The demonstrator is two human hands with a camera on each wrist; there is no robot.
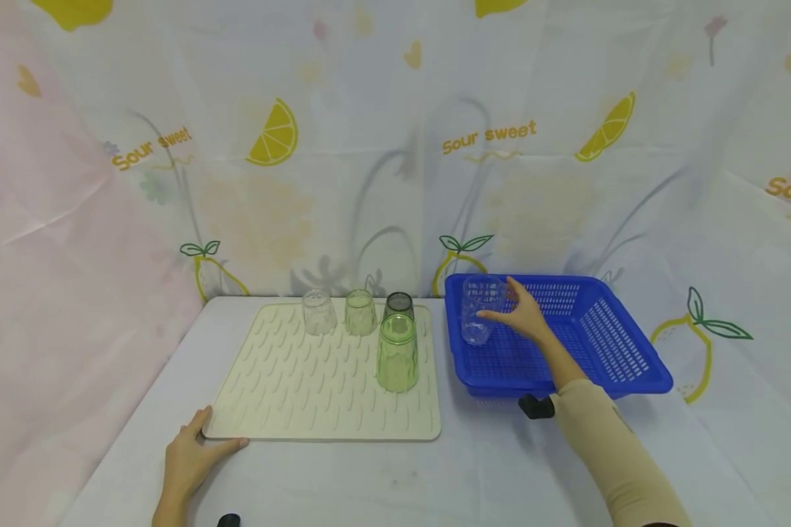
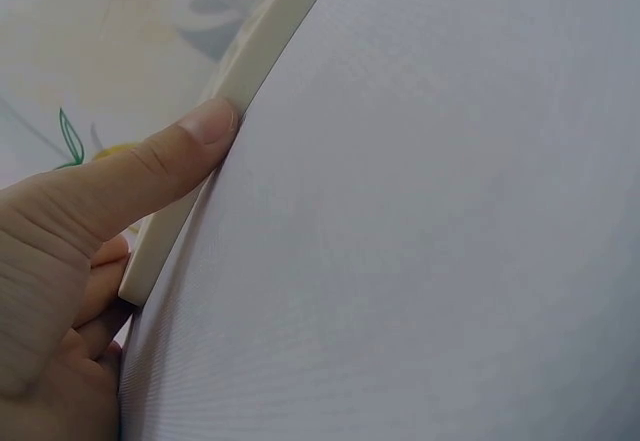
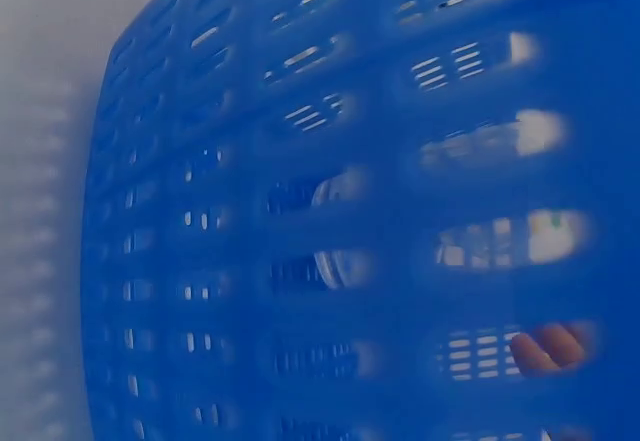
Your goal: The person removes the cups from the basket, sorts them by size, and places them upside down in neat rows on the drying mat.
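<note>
A tall clear glass (image 1: 473, 326) stands mouth up in the left part of the blue plastic basket (image 1: 606, 388). My right hand (image 1: 524, 311) grips it from the right side, the thumb in front and the fingers toward its far side. Through the basket wall's slots, fingertips (image 3: 548, 349) show in the right wrist view. My left hand (image 1: 190, 457) holds the front left corner of a cream ribbed drying mat (image 1: 283, 388). Its thumb (image 2: 165, 166) presses the front edge, while the other fingers curl at the left side, partly hidden.
On the mat, a tall green glass (image 1: 398, 359) stands before a dark grey glass (image 1: 399, 301), partly covering it. A short pale green glass (image 1: 360, 313) and a short clear glass (image 1: 319, 313) stand along the back. A printed cloth (image 1: 369, 183) hangs behind the white table (image 1: 343, 483).
</note>
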